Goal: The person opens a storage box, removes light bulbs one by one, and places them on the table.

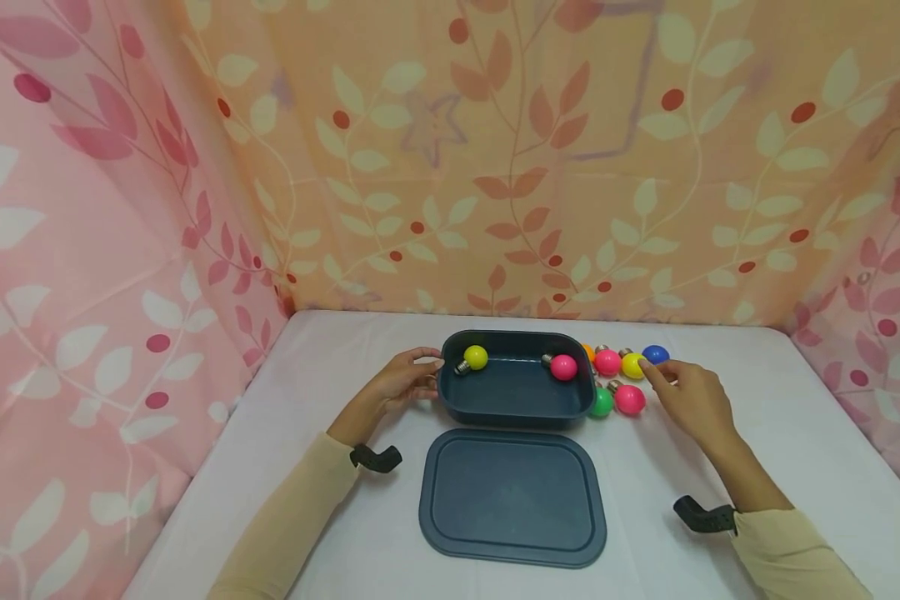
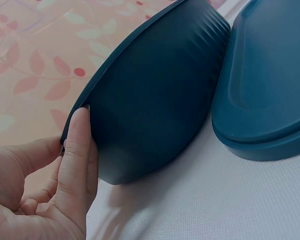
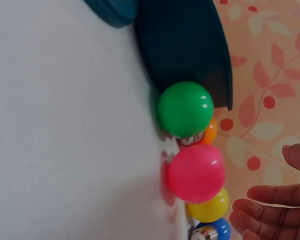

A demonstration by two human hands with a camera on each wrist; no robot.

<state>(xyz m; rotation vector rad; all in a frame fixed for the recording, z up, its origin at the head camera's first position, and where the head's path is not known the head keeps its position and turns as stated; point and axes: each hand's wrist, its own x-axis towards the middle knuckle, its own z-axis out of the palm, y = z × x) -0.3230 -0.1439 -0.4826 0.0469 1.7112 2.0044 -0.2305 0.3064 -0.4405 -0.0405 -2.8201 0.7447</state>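
A dark blue rectangular container (image 1: 517, 396) stands on the table with a yellow light bulb (image 1: 476, 358) and a pink light bulb (image 1: 563, 367) inside. My left hand (image 1: 405, 379) holds its left rim; in the left wrist view, fingers (image 2: 76, 150) lie against the outer wall. Beside the container's right end sit several colored bulbs: green (image 3: 185, 110), pink (image 3: 196, 173), yellow (image 3: 210, 206), blue (image 3: 221, 229) and orange (image 3: 210, 131). Close to the yellow and blue ones is my right hand (image 1: 693, 400), its fingers loosely extended and nothing held. Whether a fingertip touches a bulb is unclear.
The matching dark blue lid (image 1: 513, 498) lies flat in front of the container. A white cloth (image 1: 330, 333) covers the table. Leaf-patterned curtains (image 1: 517, 150) hang behind it and at both sides. Each wrist carries a black camera mount (image 1: 705, 515).
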